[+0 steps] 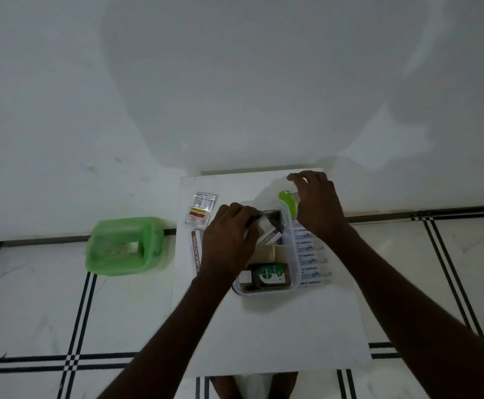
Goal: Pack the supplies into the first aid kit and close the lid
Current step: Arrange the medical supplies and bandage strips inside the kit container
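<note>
A clear plastic first aid box (292, 254) stands open on a white board (264, 326). Inside lie a brown antiseptic bottle with a green label (268, 276) and small cartons. My left hand (229, 240) is over the box's left side, shut on a white and brown carton (268, 236) inside it. My right hand (317, 208) is at the box's far right corner, fingers closed on a small green and clear item (288, 200). A strip of bandages (310, 254) lies right of the box. An ointment carton (196, 251) and a sachet (200, 210) lie to the left.
The green lid (124, 246) lies upside down on the tiled floor to the left of the board. A white wall rises behind the board. My feet show at the bottom edge below the board.
</note>
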`<state>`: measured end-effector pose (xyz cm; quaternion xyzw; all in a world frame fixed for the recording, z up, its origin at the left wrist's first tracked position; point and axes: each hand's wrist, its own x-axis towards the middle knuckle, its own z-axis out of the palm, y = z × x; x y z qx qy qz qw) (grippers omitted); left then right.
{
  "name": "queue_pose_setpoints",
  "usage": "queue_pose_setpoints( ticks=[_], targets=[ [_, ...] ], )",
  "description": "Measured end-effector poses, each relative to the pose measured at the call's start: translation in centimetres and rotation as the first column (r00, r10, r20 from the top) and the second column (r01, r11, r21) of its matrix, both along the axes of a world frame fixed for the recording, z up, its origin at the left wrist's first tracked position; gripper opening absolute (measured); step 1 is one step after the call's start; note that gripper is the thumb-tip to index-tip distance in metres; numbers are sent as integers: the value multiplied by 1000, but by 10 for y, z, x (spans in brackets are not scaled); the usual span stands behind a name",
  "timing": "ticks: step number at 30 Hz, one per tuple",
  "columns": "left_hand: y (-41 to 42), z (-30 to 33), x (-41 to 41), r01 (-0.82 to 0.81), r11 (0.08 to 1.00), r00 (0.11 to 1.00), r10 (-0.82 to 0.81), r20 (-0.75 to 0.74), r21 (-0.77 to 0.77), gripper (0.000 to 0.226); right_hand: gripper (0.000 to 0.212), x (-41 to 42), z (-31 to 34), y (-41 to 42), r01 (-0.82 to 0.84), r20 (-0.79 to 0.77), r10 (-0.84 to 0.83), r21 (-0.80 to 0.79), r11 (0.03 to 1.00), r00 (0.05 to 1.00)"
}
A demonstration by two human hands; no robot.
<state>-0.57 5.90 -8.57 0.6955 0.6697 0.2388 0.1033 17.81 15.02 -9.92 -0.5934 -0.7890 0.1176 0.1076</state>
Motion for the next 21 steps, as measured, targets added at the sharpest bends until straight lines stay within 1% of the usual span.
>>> queue_pose_setpoints(
  ticks=[2, 4, 6, 8, 11, 14, 17, 19, 21],
  targets=[
    [6, -3, 8, 5, 1000, 1000, -4, 22, -12, 18, 60, 3, -15, 21, -79, 109, 98, -165, 983, 989],
    [4, -4, 14, 2, 1000, 999, -2, 41, -7, 18, 64, 4, -23, 26, -122, 186, 170, -244, 962, 968],
    [4, -4, 17, 2, 1000, 998, -2, 59, -4, 19, 62, 4, -25, 27, -135, 208, 187, -241, 961, 960],
    [4, -2, 18, -2, 1000, 997, 1, 75, 8, 19, 57, 6, -23, 30, -128, 202, 167, -190, 973, 965],
    [3, 3, 11, -79, 997, 991, 76, 106, 25, 18, 61, 10, -6, 35, -76, 163, 94, -112, 991, 982],
    [-11, 6, -3, -167, 985, 969, 157, 193, 40, 19, 67, 12, 29, 31, -29, 79, 28, 13, 1000, 997],
    [-30, 0, -20, -315, 948, 924, 295, 244, 47, 19, 66, 0, 61, 9, -55, -62, 63, 117, 992, 996],
    [-44, -12, -31, -423, 906, 888, 417, 194, -11, 23, 65, -16, 71, -12, -98, -131, 111, 99, 990, 985],
    [-55, -30, -40, -470, 876, 876, 478, 59, -113, 36, 62, -33, 67, -33, -149, -149, 153, 39, 988, 977]
  ],
)
